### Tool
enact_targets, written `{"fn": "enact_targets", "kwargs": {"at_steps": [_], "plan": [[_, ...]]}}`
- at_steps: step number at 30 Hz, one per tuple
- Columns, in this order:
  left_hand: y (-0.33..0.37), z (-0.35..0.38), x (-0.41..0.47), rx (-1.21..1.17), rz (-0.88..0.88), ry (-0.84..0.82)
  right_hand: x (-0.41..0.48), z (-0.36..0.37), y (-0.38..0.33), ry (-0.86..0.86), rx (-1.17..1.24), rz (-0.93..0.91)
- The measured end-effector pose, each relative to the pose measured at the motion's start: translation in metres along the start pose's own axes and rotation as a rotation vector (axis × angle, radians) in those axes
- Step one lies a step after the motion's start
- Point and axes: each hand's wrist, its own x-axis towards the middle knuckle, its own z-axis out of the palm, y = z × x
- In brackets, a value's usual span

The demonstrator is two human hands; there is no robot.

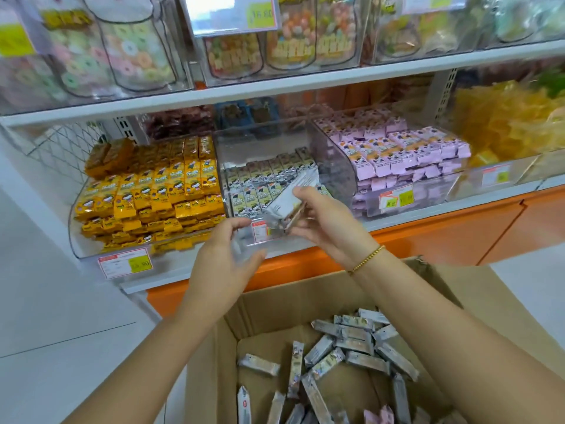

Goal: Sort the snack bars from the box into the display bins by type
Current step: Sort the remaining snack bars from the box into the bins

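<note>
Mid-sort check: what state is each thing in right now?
Cardboard box: open, silver snack bars loose inside.
Yellow bin: packed full.
Middle bin: part-filled, rows of bars.
Purple bin: nearly full.
Right hand: fingers grip a bundle of bars before the middle bin.
Left hand: blurred; grip unclear.

Bright, even, diffuse store light with only soft shadows. Glare whitens the upper bins (232, 13) and streaks the clear wall of the middle bin (275, 139). Motion blur smears your left hand (224, 258) and the snack bars (286, 206) gripped in your right hand (324, 221). Wide-angle distortion bows the shelf edge (275, 85). The inside of the box (223, 362) sits in mild shade, and the frame corners are soft.
</note>
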Motion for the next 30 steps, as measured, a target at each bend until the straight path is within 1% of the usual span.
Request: {"fn": "enact_targets", "kwargs": {"at_steps": [2, 3, 5, 7, 9, 11, 13, 15, 17, 19, 21, 25, 27, 29, 30], "plan": [[-0.008, -0.003, 0.007, 0.256, 0.078, -0.066, 0.031, -0.015, -0.023, 0.129, -0.303, -0.159], [-0.011, -0.003, 0.011, 0.331, 0.099, -0.113, 0.049, -0.019, -0.032, 0.186, -0.446, -0.211], [-0.015, 0.001, 0.018, 0.423, 0.138, -0.206, 0.082, -0.019, -0.046, 0.232, -0.735, -0.239], [-0.016, 0.006, 0.026, 0.49, 0.172, -0.264, 0.109, -0.013, -0.053, 0.232, -1.064, -0.172], [-0.015, 0.009, 0.033, 0.525, 0.179, -0.275, 0.126, -0.01, -0.054, 0.211, -1.381, -0.038], [-0.013, 0.014, 0.038, 0.531, 0.181, -0.264, 0.135, -0.012, -0.047, 0.167, -1.544, 0.065], [-0.013, 0.018, 0.041, 0.532, 0.189, -0.245, 0.138, -0.013, -0.039, 0.127, -1.637, 0.121], [-0.013, 0.02, 0.042, 0.53, 0.184, -0.227, 0.137, -0.012, -0.032, 0.088, -1.615, 0.175], [-0.013, 0.02, 0.041, 0.517, 0.18, -0.229, 0.136, -0.011, -0.029, 0.062, -1.503, 0.184], [-0.014, 0.019, 0.037, 0.493, 0.182, -0.242, 0.138, -0.013, -0.026, 0.067, -1.378, 0.137], [-0.016, 0.018, 0.032, 0.497, 0.185, -0.252, 0.138, -0.018, -0.022, 0.056, -1.337, 0.083], [-0.021, 0.019, 0.019, 0.479, 0.164, -0.258, 0.132, -0.029, -0.019, 0.09, -1.235, 0.025], [-0.027, 0.019, 0.01, 0.441, 0.118, -0.233, 0.121, -0.032, -0.023, 0.127, -1.228, -0.132], [-0.036, 0.019, -0.002, 0.415, 0.066, -0.221, 0.095, -0.033, -0.024, 0.198, -1.098, -0.348], [-0.041, 0.02, -0.009, 0.393, 0.04, -0.212, 0.077, -0.033, -0.022, 0.185, -1.012, -0.439]]}}
